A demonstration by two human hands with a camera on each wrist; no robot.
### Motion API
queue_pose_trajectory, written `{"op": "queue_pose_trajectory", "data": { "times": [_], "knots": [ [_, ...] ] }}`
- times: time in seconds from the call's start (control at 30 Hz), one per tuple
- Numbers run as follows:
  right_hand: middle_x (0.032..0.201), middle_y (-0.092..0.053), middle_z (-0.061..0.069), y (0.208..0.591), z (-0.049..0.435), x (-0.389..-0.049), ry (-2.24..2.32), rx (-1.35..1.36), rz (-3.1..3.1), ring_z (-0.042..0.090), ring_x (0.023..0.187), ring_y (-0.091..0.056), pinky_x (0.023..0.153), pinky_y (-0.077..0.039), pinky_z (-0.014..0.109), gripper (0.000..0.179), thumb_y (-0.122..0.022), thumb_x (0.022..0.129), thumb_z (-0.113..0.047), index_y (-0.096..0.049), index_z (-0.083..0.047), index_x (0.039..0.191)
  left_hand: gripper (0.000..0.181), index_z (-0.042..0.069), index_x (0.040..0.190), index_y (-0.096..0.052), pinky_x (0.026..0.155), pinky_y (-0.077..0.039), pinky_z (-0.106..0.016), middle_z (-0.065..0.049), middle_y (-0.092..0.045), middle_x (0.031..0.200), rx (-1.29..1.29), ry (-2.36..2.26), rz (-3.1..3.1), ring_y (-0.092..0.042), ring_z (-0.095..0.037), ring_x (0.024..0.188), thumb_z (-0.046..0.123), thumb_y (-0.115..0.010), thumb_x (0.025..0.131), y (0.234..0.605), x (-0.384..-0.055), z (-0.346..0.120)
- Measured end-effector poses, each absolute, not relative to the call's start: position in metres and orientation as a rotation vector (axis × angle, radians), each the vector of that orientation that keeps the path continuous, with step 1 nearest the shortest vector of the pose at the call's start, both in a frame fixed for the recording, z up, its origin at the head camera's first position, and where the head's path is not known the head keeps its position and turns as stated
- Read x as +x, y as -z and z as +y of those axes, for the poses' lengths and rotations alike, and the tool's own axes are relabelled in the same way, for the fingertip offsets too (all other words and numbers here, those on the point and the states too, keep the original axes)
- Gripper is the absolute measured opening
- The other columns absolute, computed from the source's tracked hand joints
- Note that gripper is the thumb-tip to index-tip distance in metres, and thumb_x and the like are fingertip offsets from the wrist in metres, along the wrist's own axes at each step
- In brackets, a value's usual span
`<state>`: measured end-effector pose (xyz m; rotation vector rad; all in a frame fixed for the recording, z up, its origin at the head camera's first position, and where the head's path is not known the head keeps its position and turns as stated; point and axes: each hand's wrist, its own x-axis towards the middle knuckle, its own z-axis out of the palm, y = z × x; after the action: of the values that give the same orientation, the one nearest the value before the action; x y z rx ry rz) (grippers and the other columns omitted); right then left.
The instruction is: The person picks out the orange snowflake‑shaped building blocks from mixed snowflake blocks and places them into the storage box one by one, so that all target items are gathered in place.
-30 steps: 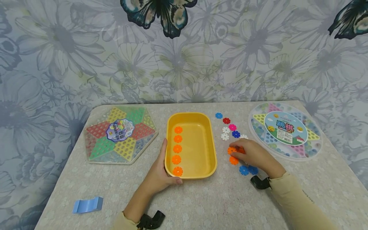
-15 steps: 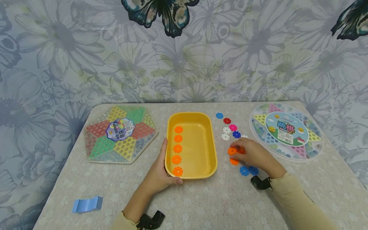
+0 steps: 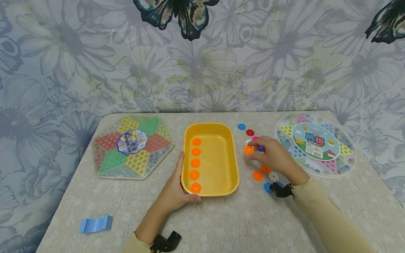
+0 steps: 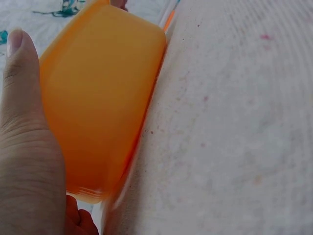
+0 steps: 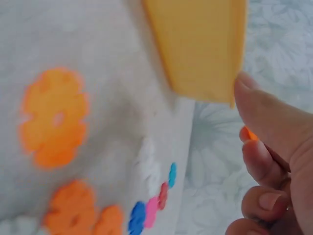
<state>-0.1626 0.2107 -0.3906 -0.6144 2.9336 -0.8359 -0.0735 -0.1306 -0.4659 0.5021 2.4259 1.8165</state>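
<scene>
My left hand (image 3: 174,195) grips the near left corner of a yellow plastic tray (image 3: 221,194), its thumb along the front rim and fingers up the left side. Several orange flower-shaped discs (image 3: 195,163) form a column inside the tray's left half. Right of the tray, my right hand (image 3: 273,154) pinches another orange flower-shaped disc (image 3: 248,150) between thumb and fingers, raised above the table. Below that hand lie loose orange discs (image 3: 257,175), a white disc (image 3: 273,176) and blue discs (image 3: 267,188). In the right wrist view, the thumb mostly hides the held disc.
A hexagonal Chinese checkers set (image 3: 133,147) lies left of the tray, a round one (image 3: 314,140) at the right. Beyond my right hand are a red disc (image 3: 250,132) and a blue disc (image 3: 242,127). A bent blue piece (image 3: 96,224) sits front left.
My right hand has lifted an orange disc from the loose group and moved it up and slightly left, uncovering the white disc. The left hand and tray stay put.
</scene>
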Motion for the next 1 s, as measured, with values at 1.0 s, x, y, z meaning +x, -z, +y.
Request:
{"op": "queue_pose_trajectory", "data": {
  "times": [1.0],
  "knots": [
    [0.092, -0.066, 0.002, 0.396, 0.111, -0.213, 0.760, -0.791, 2.952, 0.023, 0.088, -0.050, 0.078, -0.039, 0.034, 0.035, -0.079, 0.085, -0.034, -0.074, -0.014, 0.113, 0.140, 0.035, 0.158, 0.011, 0.114, -0.028, -0.019, -0.001, -0.010, 0.168, 0.522, -1.843, 2.372, -0.031, -0.024, 0.149, 0.065, -0.085, 0.060, 0.467, -0.076, -0.133]
  ]
}}
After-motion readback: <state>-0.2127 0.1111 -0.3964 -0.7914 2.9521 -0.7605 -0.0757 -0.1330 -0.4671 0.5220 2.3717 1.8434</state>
